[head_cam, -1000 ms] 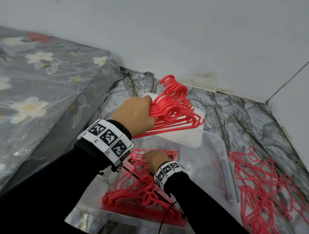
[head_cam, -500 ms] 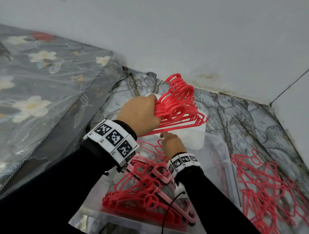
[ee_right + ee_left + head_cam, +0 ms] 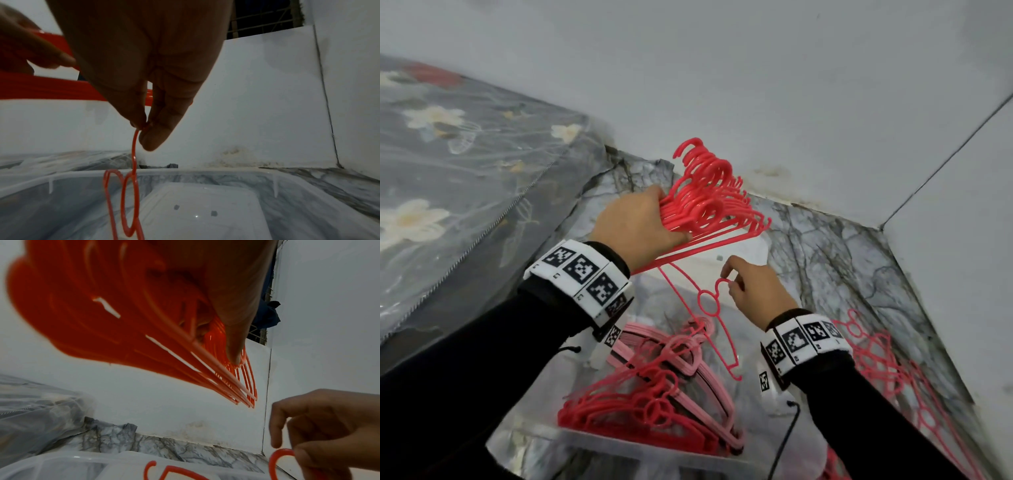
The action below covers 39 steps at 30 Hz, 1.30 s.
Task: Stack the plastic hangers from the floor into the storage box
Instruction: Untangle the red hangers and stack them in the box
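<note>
The mattress (image 3: 465, 164) in its clear flowered wrap lies along my left, and the marble-patterned floor (image 3: 835, 246) runs to the wall corner. In front of me sits the clear storage box (image 3: 626, 448), with a heap of red and pink hangers (image 3: 654, 390) already piled in its near end. More loose hangers (image 3: 887, 373) wait on the floor to my right. My left hand (image 3: 640, 228) is clenched round a thick bundle of red hangers (image 3: 709, 202), held up above the box. A second ago my right hand (image 3: 756, 291) was down in the heap; it has since come up, pinching the hook of a single hanger (image 3: 710, 301) that now dangles over the box. I judge this one is headed for the bundle, so the stack can go in tidy
</note>
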{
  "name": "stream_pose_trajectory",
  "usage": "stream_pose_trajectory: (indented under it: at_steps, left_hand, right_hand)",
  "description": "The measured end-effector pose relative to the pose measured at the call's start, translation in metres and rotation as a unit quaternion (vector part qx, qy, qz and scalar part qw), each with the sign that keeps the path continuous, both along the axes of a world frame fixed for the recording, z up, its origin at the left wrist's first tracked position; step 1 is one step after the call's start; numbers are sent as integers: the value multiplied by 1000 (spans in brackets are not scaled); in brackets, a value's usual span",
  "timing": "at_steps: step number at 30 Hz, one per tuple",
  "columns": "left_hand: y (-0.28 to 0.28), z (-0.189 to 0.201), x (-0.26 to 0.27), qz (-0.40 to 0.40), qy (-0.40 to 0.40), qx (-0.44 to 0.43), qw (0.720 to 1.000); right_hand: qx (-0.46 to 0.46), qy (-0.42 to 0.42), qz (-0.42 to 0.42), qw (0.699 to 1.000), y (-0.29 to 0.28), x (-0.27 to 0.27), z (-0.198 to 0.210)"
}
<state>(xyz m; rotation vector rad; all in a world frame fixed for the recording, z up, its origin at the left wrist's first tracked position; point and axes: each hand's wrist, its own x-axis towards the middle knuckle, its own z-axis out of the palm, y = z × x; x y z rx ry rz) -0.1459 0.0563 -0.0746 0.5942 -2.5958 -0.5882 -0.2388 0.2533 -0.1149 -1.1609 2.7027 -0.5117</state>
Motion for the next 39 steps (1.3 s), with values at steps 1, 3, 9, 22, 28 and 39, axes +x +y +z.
stream_pose_trajectory:
  at_steps: [1, 3, 9, 22, 28, 39]
  left_hand:
    - [0, 1, 1, 0, 0, 5, 1000]
    - [0, 2, 2, -1, 1, 10, 1000]
    - [6, 3, 3, -1, -1, 2, 1000]
    - [2, -3, 1, 3, 3, -17, 1000]
    - [11, -4, 3, -13, -12, -15, 1000]
    - [27, -13, 11, -51, -65, -8, 997]
  right_hand:
    - [-6, -4, -5, 1000, 5, 4, 1]
    - [-7, -17, -11, 1000, 9, 11, -2]
    - [105, 21, 0, 994, 7, 21, -41]
    - [-18, -130, -182, 975, 35, -1, -10]
    - [-223, -336, -204, 892, 45, 9, 32]
    - [-388, -332, -99, 854, 27, 17, 66]
